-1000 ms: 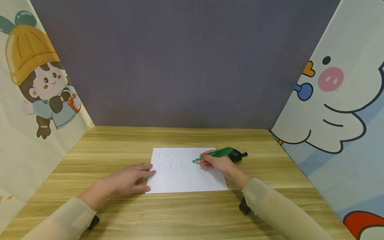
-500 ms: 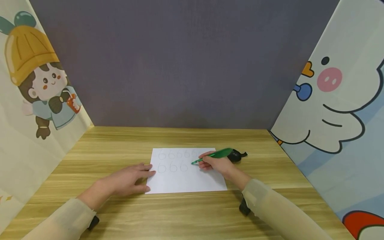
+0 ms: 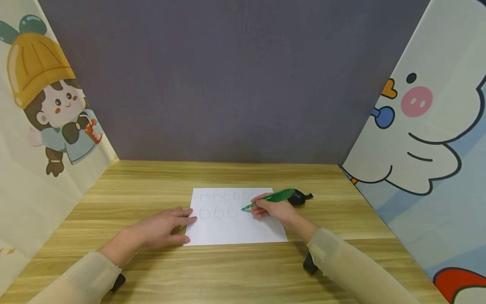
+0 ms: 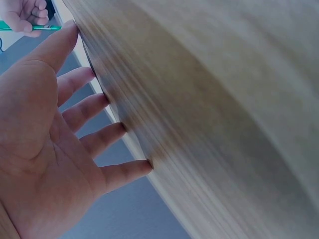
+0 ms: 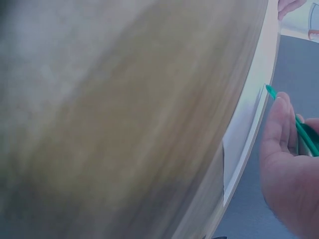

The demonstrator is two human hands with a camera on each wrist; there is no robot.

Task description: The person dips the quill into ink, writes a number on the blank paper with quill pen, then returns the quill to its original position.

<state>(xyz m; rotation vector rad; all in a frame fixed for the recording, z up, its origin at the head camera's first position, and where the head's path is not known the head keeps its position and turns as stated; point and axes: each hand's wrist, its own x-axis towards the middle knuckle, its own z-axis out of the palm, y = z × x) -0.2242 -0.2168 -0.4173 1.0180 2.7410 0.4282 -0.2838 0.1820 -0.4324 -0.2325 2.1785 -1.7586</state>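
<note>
A white sheet of paper [image 3: 231, 232] lies on the wooden table, with two rows of faint handwritten 6s across its upper part. My right hand [image 3: 273, 209] pinches a slim green pen [image 3: 248, 206] with a broad leaf-shaped upper end [image 3: 281, 195]. The pen's tip is at the paper, just right of the last 6 in the second row. My left hand [image 3: 163, 226] lies with fingers spread, its fingertips on the paper's left edge. In the left wrist view those fingers [image 4: 87, 107] are extended. The right wrist view shows the pen [image 5: 305, 134] between thumb and fingers.
Behind my right hand sits a dark rounded thing [image 3: 297, 197] with a short tab. Wood-grain table [image 3: 212, 274] surrounds the paper. A grey panel [image 3: 228, 84] stands at the back, with cartoon-printed walls [image 3: 425, 139] on both sides.
The pen tip has moved slightly down and left over the paper, my right hand shifting a little with it. My left hand stays in place.
</note>
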